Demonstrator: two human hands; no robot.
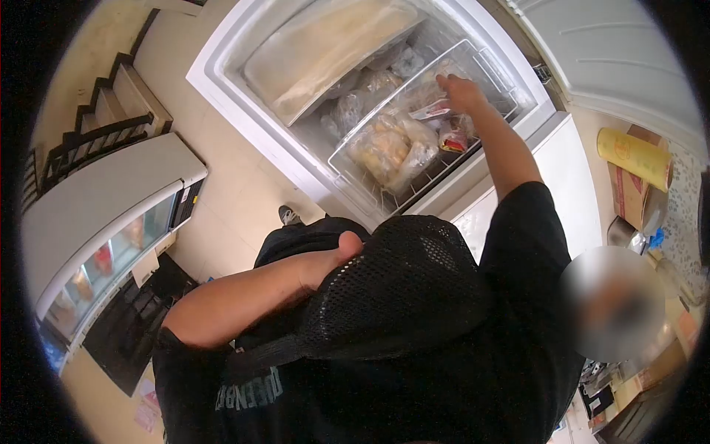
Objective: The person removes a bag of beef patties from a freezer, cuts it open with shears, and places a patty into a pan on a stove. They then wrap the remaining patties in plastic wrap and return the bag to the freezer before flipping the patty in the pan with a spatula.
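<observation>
My right hand (461,94) reaches into an open chest freezer (310,166), its visible fingers stretched out and apart above the wire basket (464,46). Close below it lie a white and red packet (431,111) and a red packet (452,140). A clear plastic bag of pale yellowish food (388,148) fills the basket's near left part. My left hand (346,250) is held against my body beside a black mesh item (407,288). That mesh hides most of its fingers, so any hold is unclear.
Beside the basket, more plastic bags (362,96) lie under a frosted panel (325,59). The raised lid (614,52) is at right, near a yellow roll (632,157) and cardboard box (629,196). A glass-fronted cooler (111,229) and stairs (122,96) stand left.
</observation>
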